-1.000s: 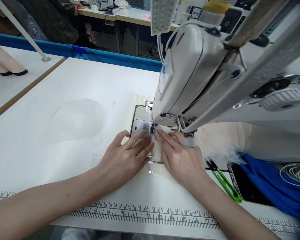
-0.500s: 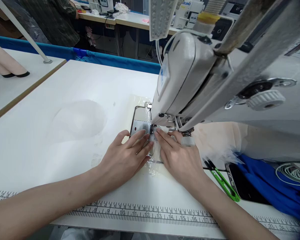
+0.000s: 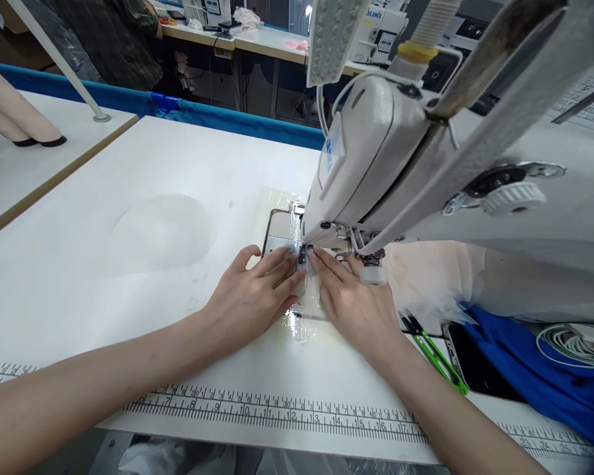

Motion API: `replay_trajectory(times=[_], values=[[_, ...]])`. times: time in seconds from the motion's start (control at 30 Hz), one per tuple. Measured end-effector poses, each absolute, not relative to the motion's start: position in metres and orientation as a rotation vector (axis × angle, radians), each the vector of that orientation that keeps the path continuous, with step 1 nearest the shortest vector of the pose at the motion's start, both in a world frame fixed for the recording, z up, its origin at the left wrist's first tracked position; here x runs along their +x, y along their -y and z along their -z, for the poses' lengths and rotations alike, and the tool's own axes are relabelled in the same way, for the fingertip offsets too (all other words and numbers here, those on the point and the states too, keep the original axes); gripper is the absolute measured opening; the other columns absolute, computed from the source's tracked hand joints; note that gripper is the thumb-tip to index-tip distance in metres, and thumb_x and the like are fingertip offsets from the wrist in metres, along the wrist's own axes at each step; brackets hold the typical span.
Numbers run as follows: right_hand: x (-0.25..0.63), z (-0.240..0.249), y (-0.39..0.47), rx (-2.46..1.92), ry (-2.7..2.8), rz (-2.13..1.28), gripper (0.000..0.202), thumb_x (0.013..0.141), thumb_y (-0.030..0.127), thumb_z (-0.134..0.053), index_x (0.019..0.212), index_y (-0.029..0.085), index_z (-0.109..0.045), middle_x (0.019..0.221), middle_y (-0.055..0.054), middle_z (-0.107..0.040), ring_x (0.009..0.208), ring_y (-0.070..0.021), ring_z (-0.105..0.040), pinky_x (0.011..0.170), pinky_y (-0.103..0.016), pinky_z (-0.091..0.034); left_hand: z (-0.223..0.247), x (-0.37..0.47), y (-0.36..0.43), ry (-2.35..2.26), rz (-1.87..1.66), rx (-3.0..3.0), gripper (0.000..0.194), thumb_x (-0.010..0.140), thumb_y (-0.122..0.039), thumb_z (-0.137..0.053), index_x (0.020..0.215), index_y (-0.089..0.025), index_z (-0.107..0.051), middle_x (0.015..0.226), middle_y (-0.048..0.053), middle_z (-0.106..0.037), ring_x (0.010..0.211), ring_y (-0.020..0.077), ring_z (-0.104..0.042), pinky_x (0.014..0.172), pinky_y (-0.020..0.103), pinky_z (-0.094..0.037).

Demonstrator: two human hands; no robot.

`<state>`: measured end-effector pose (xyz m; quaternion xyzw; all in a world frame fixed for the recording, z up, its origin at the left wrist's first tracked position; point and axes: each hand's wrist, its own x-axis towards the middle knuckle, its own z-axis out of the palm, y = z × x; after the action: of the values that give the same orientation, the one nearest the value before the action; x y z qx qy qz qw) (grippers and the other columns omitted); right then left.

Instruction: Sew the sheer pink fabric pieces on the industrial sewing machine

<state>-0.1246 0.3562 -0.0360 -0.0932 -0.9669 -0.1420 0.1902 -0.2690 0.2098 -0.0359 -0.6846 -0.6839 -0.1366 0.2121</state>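
Observation:
A white sewing machine (image 3: 361, 152) stands over the table, its presser foot (image 3: 304, 254) low between my two hands. My left hand (image 3: 252, 290) lies with fingers stretched out at the left of the foot, fingertips on the metal needle plate (image 3: 277, 244). Close to the right of the foot, my right hand (image 3: 356, 300) rests flat, its fingers extended. Clear shiny tape (image 3: 301, 326) shows on the table between the hands. Sheer pale peach fabric (image 3: 426, 270) lies to the right of my right hand; whether it runs under the fingers I cannot tell.
Green thread snips (image 3: 440, 363), a black phone (image 3: 485, 366) and blue cloth (image 3: 539, 389) lie at the right. A printed ruler (image 3: 267, 412) runs along the front edge. A white pole (image 3: 59, 63) stands at left. A person (image 3: 109, 46) is beyond the blue edging (image 3: 247, 123).
The view has shifted slightly, moving the table and machine a little in the picture. Both hands stay beside the presser foot with nearly the same pose.

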Motion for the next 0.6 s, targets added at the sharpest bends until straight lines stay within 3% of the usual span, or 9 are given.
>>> replay_trajectory(times=[0.1, 0.2, 0.27, 0.37, 0.47, 0.6], values=[[-0.124, 0.033, -0.357, -0.212, 2.674, 0.395, 0.039, 0.086, 0.008, -0.056, 0.124, 0.015, -0.065, 0.124, -0.003, -0.068, 0.099, -0.0271, -0.062, 0.084, -0.041, -0.045, 0.035, -0.27, -0.21, 1.917, 0.388, -1.892, 0.027, 0.1, -0.029, -0.048, 0.119, -0.019, -0.064, 0.124, 0.004, -0.069, 0.123, 0.0218, -0.056, 0.094, 0.042, -0.036], [-0.118, 0.023, -0.354, -0.16, 2.639, 0.267, 0.029, 0.089, 0.009, -0.053, 0.112, 0.016, -0.069, 0.11, -0.004, -0.074, 0.089, -0.022, -0.066, 0.077, -0.037, -0.047, 0.034, -0.27, -0.21, 1.898, 0.416, -1.894, 0.025, 0.099, -0.027, -0.049, 0.115, -0.018, -0.066, 0.122, 0.004, -0.069, 0.119, 0.0227, -0.058, 0.093, 0.042, -0.036], [-0.114, 0.015, -0.351, -0.203, 2.708, 0.06, 0.02, 0.091, 0.022, -0.057, 0.106, 0.018, -0.07, 0.099, -0.004, -0.076, 0.079, -0.02, -0.067, 0.066, -0.033, -0.047, 0.033, -0.271, -0.21, 1.861, 0.437, -1.936, 0.023, 0.098, -0.021, -0.05, 0.113, -0.017, -0.066, 0.122, 0.003, -0.069, 0.113, 0.0212, -0.06, 0.092, 0.041, -0.037], [-0.109, 0.005, -0.347, -0.329, 2.907, -0.29, 0.028, 0.084, 0.04, -0.07, 0.105, 0.023, -0.068, 0.099, -0.002, -0.074, 0.068, -0.0178, -0.066, 0.054, -0.029, -0.044, 0.027, -0.275, -0.209, 1.856, 0.457, -2.084, 0.027, 0.096, -0.013, -0.045, 0.115, -0.015, -0.065, 0.12, 0.003, -0.069, 0.107, 0.0196, -0.061, 0.089, 0.039, -0.038], [-0.109, 0.002, -0.345, -0.376, 2.97, -0.475, 0.007, 0.092, 0.026, -0.061, 0.095, 0.023, -0.066, 0.099, -0.001, -0.072, 0.068, -0.0156, -0.066, 0.054, -0.026, -0.043, 0.02, -0.281, -0.212, 1.93, 0.459, -2.262, 0.031, 0.09, -0.019, -0.049, 0.118, -0.015, -0.064, 0.122, 0.006, -0.066, 0.107, 0.0226, -0.059, 0.091, 0.041, -0.038], [-0.111, 0.006, -0.343, -0.482, 2.862, -0.6, 0.016, 0.099, 0.022, -0.046, 0.097, 0.019, -0.061, 0.078, -0.001, -0.068, 0.059, -0.0147, -0.062, 0.052, -0.025, -0.042, 0.017, -0.285, -0.222, 2.017, 0.507, -2.317, 0.026, 0.092, -0.027, -0.051, 0.111, -0.015, -0.065, 0.117, 0.007, -0.066, 0.104, 0.0232, -0.058, 0.091, 0.04, -0.038]])
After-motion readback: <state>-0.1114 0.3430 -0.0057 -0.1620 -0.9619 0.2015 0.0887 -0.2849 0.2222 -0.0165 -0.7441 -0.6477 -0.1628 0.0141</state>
